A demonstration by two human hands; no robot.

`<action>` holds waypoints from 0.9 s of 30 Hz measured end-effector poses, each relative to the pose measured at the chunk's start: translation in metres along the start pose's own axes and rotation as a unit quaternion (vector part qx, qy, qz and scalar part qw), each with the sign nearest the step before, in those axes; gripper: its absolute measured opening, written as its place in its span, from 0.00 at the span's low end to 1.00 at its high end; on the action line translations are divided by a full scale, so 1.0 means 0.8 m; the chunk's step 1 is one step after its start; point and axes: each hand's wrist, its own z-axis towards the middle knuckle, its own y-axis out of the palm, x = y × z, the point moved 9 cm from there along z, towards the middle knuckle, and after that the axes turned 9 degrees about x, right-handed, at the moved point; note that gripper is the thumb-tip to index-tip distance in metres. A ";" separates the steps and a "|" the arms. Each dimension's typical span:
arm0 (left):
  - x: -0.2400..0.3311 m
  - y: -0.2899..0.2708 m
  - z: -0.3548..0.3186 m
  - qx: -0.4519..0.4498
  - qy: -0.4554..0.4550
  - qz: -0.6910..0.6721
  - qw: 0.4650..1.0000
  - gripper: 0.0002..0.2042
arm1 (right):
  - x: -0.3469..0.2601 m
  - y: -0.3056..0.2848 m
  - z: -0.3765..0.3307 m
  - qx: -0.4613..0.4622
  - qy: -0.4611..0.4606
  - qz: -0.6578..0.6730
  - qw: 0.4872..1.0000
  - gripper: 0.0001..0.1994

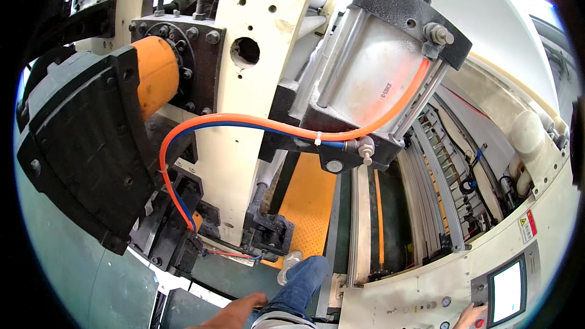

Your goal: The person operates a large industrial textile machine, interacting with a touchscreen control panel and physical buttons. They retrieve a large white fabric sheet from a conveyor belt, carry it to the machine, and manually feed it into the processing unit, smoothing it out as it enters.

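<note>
Right hand (470, 315) on control panel, just left of screen (508, 292), beside red button (479, 323); left hand (258, 299) well left of screen, near knee (312, 273); I can't tell either hand's finger spread; button probably stiff, fixed; fingertip press, face-on.

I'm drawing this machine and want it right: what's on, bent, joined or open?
Screen: lit
Orange hose: curved, joined to the metal cylinder
Blue hose: joined, tied to the orange one
Metal cylinder: tilted in view, rod showing at top
Round hole: open
Red button: pressed or not, can't tell
Right hand: at the panel
Left hand: beside the leg
</note>
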 end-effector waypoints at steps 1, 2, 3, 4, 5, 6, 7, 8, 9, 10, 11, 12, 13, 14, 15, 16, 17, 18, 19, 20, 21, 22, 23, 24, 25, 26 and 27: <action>-0.006 0.007 -0.002 -0.012 -0.003 0.001 1.000 0.16 | -0.003 -0.010 0.001 -0.038 0.042 0.006 0.998 0.33; -0.013 0.014 -0.004 -0.019 -0.007 0.004 1.000 0.16 | -0.004 -0.017 0.001 -0.033 0.039 0.021 0.998 0.33; -0.022 0.020 -0.007 -0.027 -0.012 0.007 1.000 0.15 | -0.005 -0.024 0.002 -0.027 0.038 0.036 0.998 0.32; -0.033 0.027 -0.011 -0.032 -0.019 0.011 0.999 0.14 | -0.008 -0.029 -0.001 -0.024 0.036 0.052 0.998 0.32; -0.046 0.032 -0.014 -0.037 -0.026 0.015 0.999 0.13 | -0.011 -0.030 -0.004 -0.046 0.051 0.040 0.997 0.32; -0.057 0.042 -0.019 -0.043 -0.033 0.020 0.998 0.13 | -0.012 -0.033 -0.005 -0.068 0.064 0.025 0.995 0.32; -0.065 0.049 -0.022 -0.048 -0.034 0.025 0.998 0.12 | -0.012 -0.042 -0.005 -0.089 0.077 0.008 0.993 0.32; -0.072 0.054 -0.021 -0.049 -0.035 0.032 0.998 0.11 | 0.033 0.008 0.008 -0.071 0.089 0.018 0.993 0.30; -0.072 0.060 -0.025 -0.052 -0.032 0.042 0.997 0.10 | 0.085 0.053 0.021 -0.052 0.102 0.026 0.993 0.30; -0.070 0.071 -0.019 -0.056 -0.021 0.047 0.997 0.09 | 0.140 0.089 0.036 -0.028 0.114 0.030 0.993 0.30; -0.094 0.079 -0.031 -0.049 -0.040 0.051 0.997 0.09 | 0.091 0.095 0.016 -0.045 0.116 0.015 0.992 0.29; -0.098 0.090 -0.027 -0.049 -0.034 0.063 0.996 0.08 | 0.101 0.097 0.027 -0.045 0.119 0.001 0.992 0.28; -0.098 0.102 -0.018 -0.050 -0.021 0.080 0.995 0.07 | 0.113 0.104 0.036 -0.044 0.125 -0.014 0.991 0.28; -0.099 0.114 -0.008 -0.050 -0.008 0.109 0.993 0.07 | 0.118 0.113 0.040 -0.046 0.130 -0.022 0.990 0.27; -0.101 0.100 -0.028 -0.046 -0.060 0.037 0.996 0.06 | 0.101 0.108 0.026 -0.060 0.137 -0.004 0.989 0.28; -0.095 0.088 -0.049 -0.044 -0.104 -0.031 0.993 0.06 | 0.098 0.092 0.023 -0.066 0.136 -0.002 0.989 0.27; -0.092 0.079 -0.066 -0.036 -0.151 -0.100 0.983 0.06 | 0.092 0.081 0.021 -0.073 0.134 0.006 0.988 0.26; -0.081 0.075 -0.074 -0.061 -0.163 -0.143 0.974 0.07 | 0.090 0.073 0.019 -0.080 0.135 0.014 0.987 0.25; -0.078 0.073 -0.080 -0.081 -0.177 -0.187 0.963 0.07 | 0.084 0.069 0.018 -0.074 0.126 0.016 0.989 0.25; -0.076 0.072 -0.088 -0.101 -0.192 -0.230 0.949 0.08 | 0.079 0.067 0.016 -0.069 0.117 0.016 0.991 0.24; -0.079 0.075 -0.090 -0.115 -0.190 -0.217 0.951 0.10 | 0.071 0.068 0.016 -0.065 0.107 0.020 0.992 0.24; -0.065 0.075 -0.101 -0.100 -0.155 -0.202 0.962 0.11 | 0.074 0.069 0.013 -0.059 0.100 0.020 0.993 0.23; -0.049 0.067 -0.112 -0.078 -0.117 -0.184 0.973 0.12 | 0.081 0.072 0.010 -0.079 0.116 0.037 0.989 0.24; -0.040 0.014 -0.099 -0.039 -0.076 -0.157 0.984 0.13 | 0.072 0.061 0.003 -0.042 0.101 0.017 0.994 0.27; -0.019 -0.003 -0.083 -0.052 0.009 -0.057 0.997 0.17 | 0.078 0.066 0.002 -0.043 0.100 0.033 0.994 0.28; -0.011 -0.024 -0.072 -0.017 0.013 -0.059 0.998 0.22 | 0.089 0.072 0.003 -0.044 0.100 0.047 0.993 0.30; -0.003 -0.042 -0.061 0.019 0.018 -0.062 0.998 0.26 | 0.096 0.075 0.004 -0.027 0.086 0.064 0.994 0.31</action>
